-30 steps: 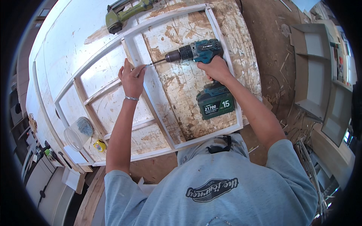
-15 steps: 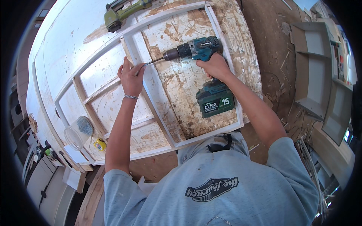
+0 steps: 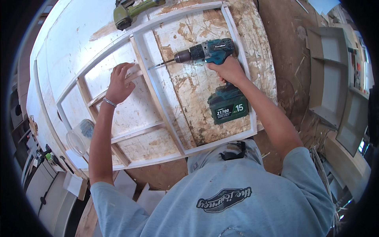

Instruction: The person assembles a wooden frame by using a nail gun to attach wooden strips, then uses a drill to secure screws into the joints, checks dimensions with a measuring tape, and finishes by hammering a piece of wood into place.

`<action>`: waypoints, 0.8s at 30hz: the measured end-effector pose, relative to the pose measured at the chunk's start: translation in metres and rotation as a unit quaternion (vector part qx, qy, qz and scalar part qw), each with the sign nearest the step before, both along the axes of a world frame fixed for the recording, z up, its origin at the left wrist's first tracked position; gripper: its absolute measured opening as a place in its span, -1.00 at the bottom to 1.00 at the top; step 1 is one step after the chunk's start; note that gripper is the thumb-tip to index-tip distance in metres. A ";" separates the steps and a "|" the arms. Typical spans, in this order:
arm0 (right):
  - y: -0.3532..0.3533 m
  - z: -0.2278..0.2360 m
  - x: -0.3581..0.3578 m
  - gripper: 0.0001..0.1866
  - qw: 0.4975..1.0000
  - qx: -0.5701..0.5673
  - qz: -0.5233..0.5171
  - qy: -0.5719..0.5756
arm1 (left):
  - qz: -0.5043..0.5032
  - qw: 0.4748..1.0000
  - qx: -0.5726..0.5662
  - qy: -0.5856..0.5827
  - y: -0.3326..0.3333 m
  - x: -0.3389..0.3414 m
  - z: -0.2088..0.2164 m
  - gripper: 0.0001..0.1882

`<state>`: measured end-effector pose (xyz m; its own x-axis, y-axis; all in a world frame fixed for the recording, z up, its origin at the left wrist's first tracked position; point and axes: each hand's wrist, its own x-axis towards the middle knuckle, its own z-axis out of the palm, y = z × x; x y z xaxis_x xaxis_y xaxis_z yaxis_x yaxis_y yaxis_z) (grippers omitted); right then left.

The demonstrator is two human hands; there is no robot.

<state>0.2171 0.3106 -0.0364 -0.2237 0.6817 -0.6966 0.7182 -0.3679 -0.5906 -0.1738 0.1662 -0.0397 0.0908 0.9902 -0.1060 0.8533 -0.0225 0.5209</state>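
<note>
My right hand (image 3: 229,71) is wrapped round the grip of a teal and black cordless drill (image 3: 217,51) with a large battery pack below. From its chuck a bit points left, with a thin screw (image 3: 154,66) at its tip. The screw's point meets the upright strip of a white-edged wooden frame (image 3: 158,104). To the left, my left hand (image 3: 121,83) is open, thumb and fingers apart, over a short crosspiece (image 3: 136,76) of that frame. Whether its fingers touch the wood I cannot tell.
The frame lies on a worn, stained white worktable (image 3: 189,91). A green nail gun (image 3: 126,15) rests at the far edge. A clear tub (image 3: 81,136) lies beside my left forearm. Shelved cabinet carcasses (image 3: 329,75) stand on the floor to the right.
My left hand has let go of the screw and moved left and down to the crosspiece, its fingers spreading. The drill stays at the strip, screw at its tip.
</note>
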 end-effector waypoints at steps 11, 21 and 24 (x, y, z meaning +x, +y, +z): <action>0.004 0.004 -0.009 -0.63 0.999 0.013 0.019 -0.025 | -0.016 0.999 0.038 0.010 0.002 0.006 -0.027 -0.64; 0.001 0.003 -0.015 -0.65 1.000 0.014 0.010 -0.014 | -0.019 0.997 0.068 0.008 0.001 0.008 -0.024 -0.70; 0.001 0.004 -0.018 -0.66 1.000 0.009 0.014 -0.003 | -0.016 0.997 0.068 0.014 0.001 0.008 -0.025 -0.70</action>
<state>0.1991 0.3112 -0.0324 -0.2396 0.6880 -0.6850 0.7315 -0.3360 -0.5933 -0.1662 0.1675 -0.0646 0.1222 0.9921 0.0264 0.8647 -0.1195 0.4879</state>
